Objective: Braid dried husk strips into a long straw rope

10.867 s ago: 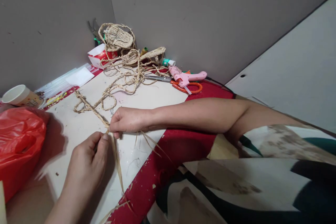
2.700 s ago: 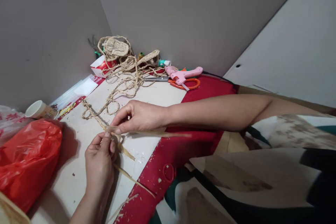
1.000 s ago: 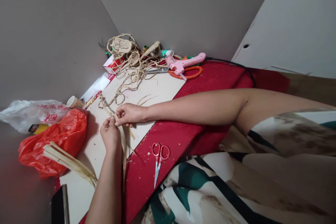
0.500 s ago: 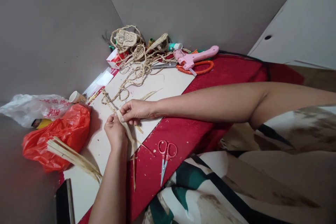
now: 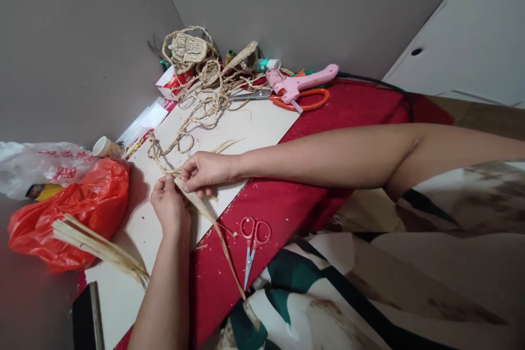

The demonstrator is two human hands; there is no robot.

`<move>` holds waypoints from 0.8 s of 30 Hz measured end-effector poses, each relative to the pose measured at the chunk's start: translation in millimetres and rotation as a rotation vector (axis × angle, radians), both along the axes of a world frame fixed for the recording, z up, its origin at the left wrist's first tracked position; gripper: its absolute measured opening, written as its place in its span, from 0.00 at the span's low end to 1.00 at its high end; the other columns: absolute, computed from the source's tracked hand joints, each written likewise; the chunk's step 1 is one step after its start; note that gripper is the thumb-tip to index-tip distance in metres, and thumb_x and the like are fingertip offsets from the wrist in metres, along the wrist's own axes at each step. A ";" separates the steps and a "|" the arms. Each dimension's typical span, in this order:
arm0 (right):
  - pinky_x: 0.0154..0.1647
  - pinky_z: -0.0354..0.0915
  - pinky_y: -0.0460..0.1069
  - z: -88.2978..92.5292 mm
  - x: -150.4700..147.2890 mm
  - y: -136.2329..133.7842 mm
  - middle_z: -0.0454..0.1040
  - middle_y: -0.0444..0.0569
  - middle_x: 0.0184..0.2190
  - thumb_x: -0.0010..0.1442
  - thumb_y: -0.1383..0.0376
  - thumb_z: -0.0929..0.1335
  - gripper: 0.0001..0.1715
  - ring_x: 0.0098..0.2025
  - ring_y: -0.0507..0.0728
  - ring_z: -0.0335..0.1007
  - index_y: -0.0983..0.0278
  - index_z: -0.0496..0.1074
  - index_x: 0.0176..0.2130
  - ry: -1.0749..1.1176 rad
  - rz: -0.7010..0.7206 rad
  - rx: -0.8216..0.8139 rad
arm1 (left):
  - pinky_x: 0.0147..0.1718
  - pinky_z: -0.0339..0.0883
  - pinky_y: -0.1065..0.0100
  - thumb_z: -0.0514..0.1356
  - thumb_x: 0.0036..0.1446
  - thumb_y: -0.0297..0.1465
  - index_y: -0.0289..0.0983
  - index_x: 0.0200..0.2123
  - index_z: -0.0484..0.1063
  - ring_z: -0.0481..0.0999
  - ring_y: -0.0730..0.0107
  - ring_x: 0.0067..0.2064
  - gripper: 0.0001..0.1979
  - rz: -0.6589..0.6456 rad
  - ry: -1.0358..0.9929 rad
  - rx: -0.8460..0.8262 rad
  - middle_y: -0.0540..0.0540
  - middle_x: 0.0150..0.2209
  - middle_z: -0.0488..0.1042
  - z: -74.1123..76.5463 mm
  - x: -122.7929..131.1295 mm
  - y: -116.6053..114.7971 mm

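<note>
Over the white board, my left hand (image 5: 170, 209) pinches the end of a braided straw cord (image 5: 162, 161) between thumb and fingers. Close beside it, my right hand (image 5: 210, 170) is closed on a flat, pale straw strip (image 5: 199, 205). This strip meets the cord at my left fingertips, and its long tail runs down across the red cloth toward my lap. From the joined spot the cord loops back to a tangle of braid (image 5: 213, 93). Small red-handled scissors (image 5: 255, 234) lie on the cloth to the right of the strip.
A bundle of straw strips (image 5: 102, 249) lies by an orange plastic bag (image 5: 77, 208) at left. A black flat object (image 5: 87, 317) sits below. Toward the wall are a pink glue gun (image 5: 301, 83), large orange-handled scissors (image 5: 311, 100) and a paper cup (image 5: 105, 147).
The view has shifted slightly, so most things appear further left. The straw strip's tail has swung rightward toward my lap, and its broad part shows more between my hands.
</note>
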State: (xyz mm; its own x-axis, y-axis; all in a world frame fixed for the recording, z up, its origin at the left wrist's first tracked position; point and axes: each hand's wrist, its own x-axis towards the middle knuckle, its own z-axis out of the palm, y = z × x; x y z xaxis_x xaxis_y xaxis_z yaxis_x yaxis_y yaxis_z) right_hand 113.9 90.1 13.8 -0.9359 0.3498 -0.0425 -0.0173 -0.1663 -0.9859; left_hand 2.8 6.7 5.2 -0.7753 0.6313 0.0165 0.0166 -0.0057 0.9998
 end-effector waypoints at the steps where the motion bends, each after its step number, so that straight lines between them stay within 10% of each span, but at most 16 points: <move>1: 0.14 0.61 0.39 -0.6 -0.1 -1.0 0.66 0.40 0.13 0.52 0.71 0.66 0.06 0.14 0.46 0.62 0.67 0.62 0.27 -0.007 0.001 0.020 | 0.18 0.54 0.75 0.62 0.45 0.34 0.35 0.25 0.65 0.61 0.79 0.17 0.09 0.010 0.019 0.006 0.55 0.17 0.66 -0.6 0.8 0.3; 24: 0.14 0.62 0.39 1.3 0.0 -10.8 0.63 0.39 0.11 0.51 0.73 0.63 0.06 0.13 0.46 0.61 0.67 0.62 0.24 -0.024 -0.028 0.232 | 0.22 0.53 0.73 0.56 0.53 0.35 0.35 0.24 0.66 0.58 0.78 0.21 0.10 0.090 0.378 -0.075 0.56 0.18 0.62 -5.0 4.2 -0.5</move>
State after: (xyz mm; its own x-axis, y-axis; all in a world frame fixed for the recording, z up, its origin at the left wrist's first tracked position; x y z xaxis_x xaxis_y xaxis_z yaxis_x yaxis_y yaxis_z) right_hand 113.9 79.3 15.0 -0.9252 0.3790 0.0198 0.0052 0.0648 -0.9979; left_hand 7.0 6.2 0.2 -0.7758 0.5714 0.2678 0.3806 0.0852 0.9208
